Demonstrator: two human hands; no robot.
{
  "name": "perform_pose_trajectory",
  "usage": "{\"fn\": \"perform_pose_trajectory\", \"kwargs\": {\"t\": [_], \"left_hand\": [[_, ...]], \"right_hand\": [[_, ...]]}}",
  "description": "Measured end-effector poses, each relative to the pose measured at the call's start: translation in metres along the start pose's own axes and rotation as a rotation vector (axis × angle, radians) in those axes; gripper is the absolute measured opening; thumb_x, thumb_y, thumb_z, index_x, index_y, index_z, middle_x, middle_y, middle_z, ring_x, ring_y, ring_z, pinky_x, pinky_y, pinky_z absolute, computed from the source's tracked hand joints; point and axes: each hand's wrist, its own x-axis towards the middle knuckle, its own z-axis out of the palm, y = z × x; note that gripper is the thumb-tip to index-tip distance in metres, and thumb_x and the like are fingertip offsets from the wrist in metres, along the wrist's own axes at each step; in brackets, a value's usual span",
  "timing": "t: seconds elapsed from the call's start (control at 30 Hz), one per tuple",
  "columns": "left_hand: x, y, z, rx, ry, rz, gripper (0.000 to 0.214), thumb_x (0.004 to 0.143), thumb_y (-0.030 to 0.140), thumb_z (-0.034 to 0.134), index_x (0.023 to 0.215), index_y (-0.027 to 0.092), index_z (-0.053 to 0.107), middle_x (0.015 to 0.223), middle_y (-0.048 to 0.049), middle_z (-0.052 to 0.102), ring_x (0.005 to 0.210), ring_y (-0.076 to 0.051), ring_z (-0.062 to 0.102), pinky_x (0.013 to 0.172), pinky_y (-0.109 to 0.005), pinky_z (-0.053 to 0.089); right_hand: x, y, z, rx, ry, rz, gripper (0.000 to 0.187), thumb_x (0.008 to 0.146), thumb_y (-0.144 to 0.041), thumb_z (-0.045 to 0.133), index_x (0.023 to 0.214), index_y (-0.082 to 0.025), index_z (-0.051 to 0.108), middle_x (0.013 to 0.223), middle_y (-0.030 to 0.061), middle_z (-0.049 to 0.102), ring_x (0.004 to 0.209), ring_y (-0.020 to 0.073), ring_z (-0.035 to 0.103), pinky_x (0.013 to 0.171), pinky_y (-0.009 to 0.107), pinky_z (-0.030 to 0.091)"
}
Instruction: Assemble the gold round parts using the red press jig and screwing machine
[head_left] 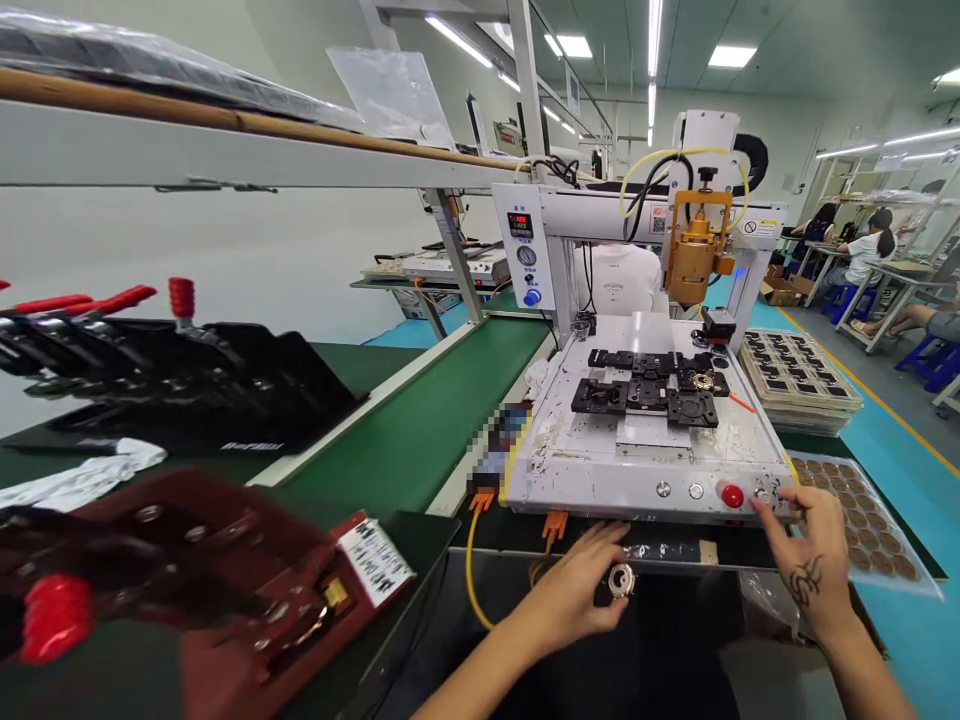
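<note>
My left hand (581,585) is below the front edge of a benchtop dispensing machine (585,478). It is closed, thumb and fingers gripping a small round metal watch case (621,580) with an open centre. My right hand (814,550) is at the right end of the front panel. Its thumb touches the round silver button (762,495), beside the red button (731,496); the fingers are bent and apart, holding nothing. On the machine's bed lie black fixture blocks (649,392), one bearing a gold-coloured ring part (703,381). Above them hangs a gold-coloured dispensing head (691,262).
A sheet of brown discs (862,520) and stacked trays (799,375) lie to the right. A green conveyor belt (442,410) runs at left. Nearer are a dark red clamp press (262,600) and a black stand with red-handled clamps (172,370). Other people sit in the background.
</note>
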Motion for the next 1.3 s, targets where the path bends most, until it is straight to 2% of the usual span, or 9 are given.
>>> {"fn": "perform_pose_trajectory", "kwargs": {"t": [0.1,0.2,0.3,0.5,0.8,0.93,1.03,1.2,1.3], "left_hand": [[-0.008,-0.022,0.017,0.027,0.023,-0.009,0.043,0.073,0.008,0.074,0.113,0.02,0.064,0.155,-0.0201,0.06,0.152,-0.037,0.049,0.128,-0.062,0.036],[-0.021,-0.025,0.029,0.024,0.072,0.015,0.046,0.074,0.006,0.07,0.117,0.02,0.063,0.159,-0.0189,0.057,0.156,-0.035,0.042,0.13,-0.061,0.032],[-0.032,-0.021,0.036,0.0,0.092,0.01,0.045,0.074,0.005,0.069,0.117,0.02,0.063,0.163,-0.019,0.052,0.159,-0.035,0.038,0.131,-0.06,0.031],[-0.03,-0.017,0.023,-0.079,0.022,-0.025,0.051,0.073,0.007,0.071,0.122,0.019,0.064,0.161,-0.0177,0.055,0.156,-0.034,0.043,0.134,-0.058,0.026],[-0.024,-0.01,-0.005,-0.245,-0.115,-0.118,0.041,0.073,0.012,0.078,0.112,0.021,0.07,0.163,-0.0149,0.053,0.156,-0.035,0.043,0.133,-0.053,0.027],[-0.024,-0.008,-0.011,-0.242,-0.146,-0.145,0.039,0.074,0.013,0.077,0.111,0.02,0.07,0.162,-0.0158,0.055,0.153,-0.035,0.046,0.132,-0.051,0.028],[-0.025,-0.009,-0.003,-0.227,-0.094,-0.148,0.036,0.076,0.012,0.076,0.109,0.021,0.068,0.158,-0.0153,0.059,0.151,-0.035,0.05,0.132,-0.053,0.028],[-0.014,-0.013,0.027,-0.105,0.114,-0.121,0.032,0.079,0.009,0.071,0.108,0.02,0.063,0.154,-0.0186,0.061,0.154,-0.037,0.046,0.131,-0.062,0.028],[0.002,-0.015,0.038,-0.039,0.219,-0.093,0.028,0.079,0.007,0.072,0.101,0.021,0.062,0.142,-0.0185,0.068,0.145,-0.037,0.055,0.128,-0.066,0.031]], "right_hand": [[-0.027,-0.043,0.015,0.256,-0.15,-0.131,0.008,0.102,-0.024,0.066,0.11,-0.023,0.065,0.096,0.0077,0.068,0.088,0.0251,0.065,0.079,0.039,0.055],[-0.058,-0.081,0.039,0.511,-0.45,-0.193,0.022,0.106,-0.013,0.052,0.123,-0.024,0.062,0.101,0.0074,0.071,0.091,0.0226,0.069,0.079,0.035,0.059],[-0.074,-0.098,0.069,0.501,-0.559,-0.211,0.024,0.107,-0.011,0.047,0.125,-0.022,0.059,0.104,0.0082,0.072,0.095,0.0227,0.07,0.084,0.035,0.061],[-0.078,-0.088,0.112,0.345,-0.602,-0.265,0.021,0.104,-0.017,0.06,0.123,-0.02,0.068,0.108,0.0118,0.072,0.098,0.0299,0.069,0.087,0.045,0.062],[-0.105,-0.071,0.124,0.347,-0.434,-0.528,0.028,0.108,-0.013,0.051,0.126,-0.017,0.073,0.095,0.0118,0.079,0.077,0.024,0.066,0.068,0.039,0.052],[-0.12,-0.07,0.115,0.4,-0.431,-0.573,0.028,0.107,-0.01,0.052,0.12,-0.021,0.074,0.087,0.0071,0.079,0.071,0.0201,0.066,0.063,0.035,0.049],[-0.134,-0.071,0.094,0.423,-0.433,-0.519,0.025,0.106,-0.012,0.054,0.117,-0.023,0.073,0.086,0.0061,0.077,0.073,0.0203,0.068,0.064,0.034,0.054],[-0.141,-0.066,0.057,0.405,-0.394,-0.247,0.021,0.104,-0.008,0.055,0.117,-0.02,0.066,0.101,0.0116,0.075,0.092,0.0236,0.073,0.08,0.037,0.062],[-0.125,-0.065,0.045,0.431,-0.419,0.104,0.01,0.106,-0.021,0.058,0.11,-0.022,0.067,0.103,0.01,0.075,0.094,0.0234,0.074,0.082,0.034,0.062]]}}
